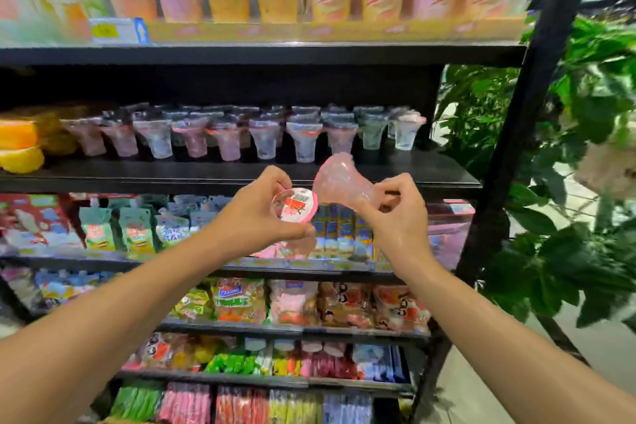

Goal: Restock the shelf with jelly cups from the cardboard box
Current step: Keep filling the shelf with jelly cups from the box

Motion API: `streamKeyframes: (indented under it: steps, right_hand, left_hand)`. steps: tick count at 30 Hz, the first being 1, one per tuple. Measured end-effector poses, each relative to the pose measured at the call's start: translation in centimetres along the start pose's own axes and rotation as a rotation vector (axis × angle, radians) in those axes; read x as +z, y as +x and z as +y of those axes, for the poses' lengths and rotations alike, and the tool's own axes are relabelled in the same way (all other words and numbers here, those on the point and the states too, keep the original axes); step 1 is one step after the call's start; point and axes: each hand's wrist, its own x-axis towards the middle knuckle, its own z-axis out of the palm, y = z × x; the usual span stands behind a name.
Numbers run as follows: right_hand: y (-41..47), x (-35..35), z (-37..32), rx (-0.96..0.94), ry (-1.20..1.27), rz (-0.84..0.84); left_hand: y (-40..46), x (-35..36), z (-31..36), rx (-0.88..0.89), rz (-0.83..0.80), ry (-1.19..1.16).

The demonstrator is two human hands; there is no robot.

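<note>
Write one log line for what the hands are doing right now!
left hand: holds jelly cup | right hand: holds pink jelly cup | shelf: cups not yet placed

Both forearms are bare (no sleeves, rings or watch showing).

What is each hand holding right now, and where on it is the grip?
Left hand holds a jelly cup by its lidded rim. Right hand holds a pink cup at its narrow base.

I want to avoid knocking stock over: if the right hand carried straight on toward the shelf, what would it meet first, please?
Probably the front row of jelly cups on the black shelf, though depth is unclear.
</note>
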Motion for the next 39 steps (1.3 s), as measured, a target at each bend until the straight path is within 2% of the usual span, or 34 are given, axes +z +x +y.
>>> streamKeyframes:
  steps: [7,16,20,29,39]
  right_hand:
    - [2.6,-3.4,1.5,0.050,0.050,0.073]
    - [7.1,-3.4,4.6,0.031,0.056,0.167]
    - [9.8,-3.9,5.6,0.015,0.013,0.229]
    - [13.5,-5.5,8.0,0.043,-0.018,0.319]
    - [15.8,-5.8,8.5,-0.066,0.145,0.330]
  left_hand:
    - [4.0,2.5,3.0,-0.017,0.011,0.012]
    - [11.1,3.5,2.8,0.038,-0.027,-0.049]
    - [14.4,4.4,2.5,0.107,-0.060,-0.047]
    - [18.6,5.8,4.8,0.112,-0.156,-0.109]
    - [21.5,6.5,6.3,0.056,-0.118,-0.031]
